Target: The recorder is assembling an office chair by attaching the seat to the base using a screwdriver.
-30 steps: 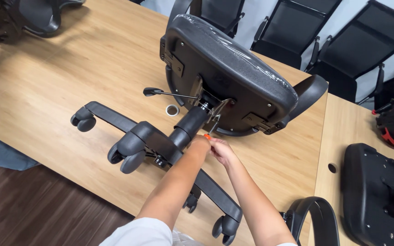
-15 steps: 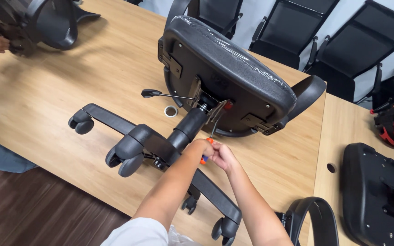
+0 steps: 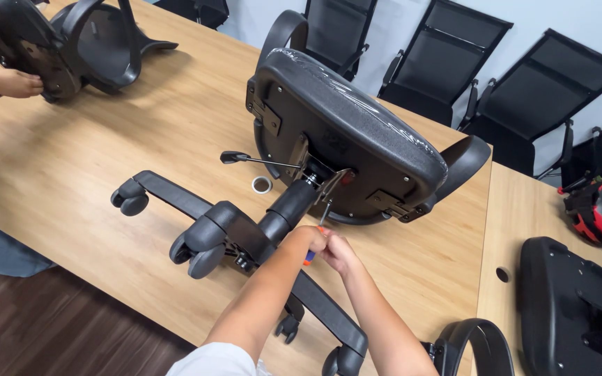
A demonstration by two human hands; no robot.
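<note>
Orange-handled screwdriver [image 3: 313,252] sits clenched in both hands' fingers [image 3: 318,240], its tip seemingly at the black chair seat's [image 3: 346,132] underside.

Screwdriver [image 3: 319,224]: orange/blue handle mostly hidden in the fists, thin metal shaft angled up toward the mechanism plate under the seat. Office chair [image 3: 329,150]: black, lying on its side on the wooden table, seat underside facing the camera, glossy wrap on the seat edge. Gas-lift column runs from the seat plate down-left to the five-star base [image 3: 245,240], casters on its ends, one arm overhanging the table edge. Adjustment lever [image 3: 252,159] sticks out left of the seat plate.
</note>
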